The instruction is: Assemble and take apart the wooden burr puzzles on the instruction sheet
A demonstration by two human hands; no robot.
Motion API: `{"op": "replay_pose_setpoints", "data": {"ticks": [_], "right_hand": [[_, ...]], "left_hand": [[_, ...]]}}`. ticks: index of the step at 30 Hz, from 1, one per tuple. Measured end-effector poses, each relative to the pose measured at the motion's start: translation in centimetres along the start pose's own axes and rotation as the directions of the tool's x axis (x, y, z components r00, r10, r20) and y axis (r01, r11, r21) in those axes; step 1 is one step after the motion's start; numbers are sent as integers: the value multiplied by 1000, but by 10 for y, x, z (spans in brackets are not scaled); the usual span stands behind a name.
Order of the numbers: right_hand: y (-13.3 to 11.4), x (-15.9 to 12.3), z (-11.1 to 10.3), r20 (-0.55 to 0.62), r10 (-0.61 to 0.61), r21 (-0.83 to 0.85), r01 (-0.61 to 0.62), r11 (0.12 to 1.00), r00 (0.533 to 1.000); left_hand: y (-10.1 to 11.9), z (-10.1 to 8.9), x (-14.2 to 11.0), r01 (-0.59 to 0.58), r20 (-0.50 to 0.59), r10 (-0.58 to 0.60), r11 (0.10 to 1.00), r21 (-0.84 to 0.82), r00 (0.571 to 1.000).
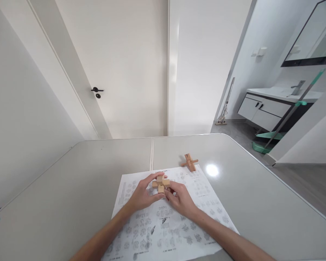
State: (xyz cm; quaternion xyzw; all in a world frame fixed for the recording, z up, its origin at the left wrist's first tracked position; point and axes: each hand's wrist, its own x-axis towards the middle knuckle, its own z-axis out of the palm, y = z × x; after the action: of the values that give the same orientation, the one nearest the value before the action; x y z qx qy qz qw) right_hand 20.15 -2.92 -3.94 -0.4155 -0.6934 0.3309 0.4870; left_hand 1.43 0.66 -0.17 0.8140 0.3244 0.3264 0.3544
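Observation:
A light wooden interlocking burr puzzle, made of crossed blocks, is held just above a printed sheet. My left hand grips it from the left, thumb at the near side and fingers round the far side. From the right, my right hand closes its fingers on the puzzle's right and lower side. The undersides of the blocks and some right fingertips are hidden. A darker wooden puzzle with crossed pieces lies beyond, at the sheet's far right corner. Small printed diagrams cover the sheet.
The pale table has a seam running away from me. Behind it stands a white door with a black handle. At the right are a washbasin cabinet, a green broom and dustpan, and a mop.

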Motion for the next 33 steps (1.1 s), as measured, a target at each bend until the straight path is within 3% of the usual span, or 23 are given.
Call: {"op": "replay_pose_setpoints", "data": {"ticks": [4,7,12,15,18,22,28,30,33], "right_hand": [[2,1,2,26,144,124,-146,981,989],[6,6,2,93,289,306,-303,902,953],[11,19,-10,203,455,674,-461,577,867],[15,24,-19,197,552,796,-461,393,810],[23,26,-23,149,628,863,-411,295,764],[30,24,-19,129,632,882,-380,279,764],[21,20,-11,161,512,821,-403,405,844],[21,21,-13,130,521,834,-377,402,843],[31,26,-23,63,583,895,-305,326,810]], "left_hand": [[-3,1,1,68,-16,-68,998,-17,998],[-8,3,2,112,-63,-113,993,-20,992],[-16,6,4,176,-142,-177,984,-25,974],[-20,7,4,198,-181,-200,980,-29,963],[-22,8,3,205,-189,-207,978,-30,960],[-23,8,4,181,-201,-179,984,-11,963],[-31,0,6,173,-277,-158,984,31,948],[-35,-5,6,196,-305,-176,980,38,936],[-38,-12,7,230,-329,-202,972,51,922]]}}
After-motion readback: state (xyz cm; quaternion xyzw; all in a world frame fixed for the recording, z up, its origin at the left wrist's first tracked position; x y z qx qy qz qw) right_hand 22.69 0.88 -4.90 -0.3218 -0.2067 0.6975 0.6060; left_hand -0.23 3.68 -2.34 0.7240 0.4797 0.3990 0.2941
